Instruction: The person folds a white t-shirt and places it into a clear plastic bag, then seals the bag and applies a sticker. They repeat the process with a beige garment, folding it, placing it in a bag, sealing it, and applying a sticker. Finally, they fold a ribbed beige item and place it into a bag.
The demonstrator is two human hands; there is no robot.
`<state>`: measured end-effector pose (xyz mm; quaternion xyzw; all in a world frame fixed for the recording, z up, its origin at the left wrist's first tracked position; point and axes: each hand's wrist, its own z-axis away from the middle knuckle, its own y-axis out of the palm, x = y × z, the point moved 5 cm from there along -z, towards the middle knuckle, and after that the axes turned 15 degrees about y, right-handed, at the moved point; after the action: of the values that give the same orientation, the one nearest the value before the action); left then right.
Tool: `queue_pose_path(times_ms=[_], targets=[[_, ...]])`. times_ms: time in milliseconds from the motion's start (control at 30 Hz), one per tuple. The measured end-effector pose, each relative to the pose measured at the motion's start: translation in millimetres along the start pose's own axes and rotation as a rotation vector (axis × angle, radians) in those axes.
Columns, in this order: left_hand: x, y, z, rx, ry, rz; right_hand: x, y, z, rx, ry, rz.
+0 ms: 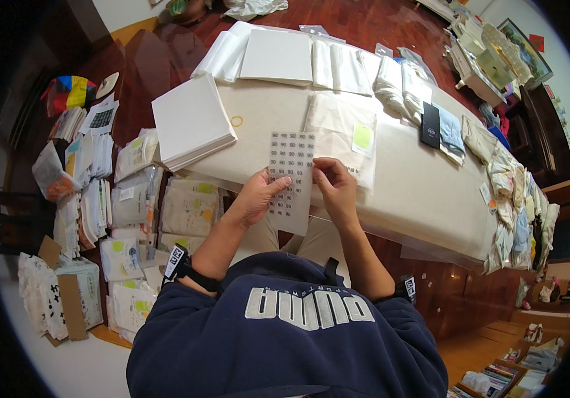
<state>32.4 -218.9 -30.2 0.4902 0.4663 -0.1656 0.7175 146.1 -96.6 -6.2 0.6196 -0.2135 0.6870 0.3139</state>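
Note:
My left hand [259, 195] holds a sheet of small round printed stickers [289, 174] at its left edge, thumb on top. The sheet is upright before me, over the table's near edge; some stickers are gone from its right-hand column. My right hand [334, 186] is at the sheet's right edge, thumb and forefinger close together; whether they pinch a sticker or the edge cannot be told. Beyond it, a clear plastic bag with folded cream cloth [330, 117] and a bright green label [363, 135] lies on the table.
On the covered table [429, 189] stand a stack of white boards [193, 119], another white board stack [277, 54], folded white cloths [339, 64], a yellow rubber band [236, 121], a black phone [430, 125] and piled small garments [509, 199]. Bagged garments [188, 206] are stacked at the left.

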Motion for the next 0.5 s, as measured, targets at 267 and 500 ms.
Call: queue_pose_path(times_ms=[267, 500], targets=[[-2.1, -7.0, -6.1, -0.068, 0.219, 0.034, 8.5, 15.2, 22.4, -0.087, -0.109, 0.354], [-3.8, 0.2, -2.5, -0.094, 0.273, -0.081, 19.9, 20.5, 25.4, -0.251, -0.345, 0.531]])
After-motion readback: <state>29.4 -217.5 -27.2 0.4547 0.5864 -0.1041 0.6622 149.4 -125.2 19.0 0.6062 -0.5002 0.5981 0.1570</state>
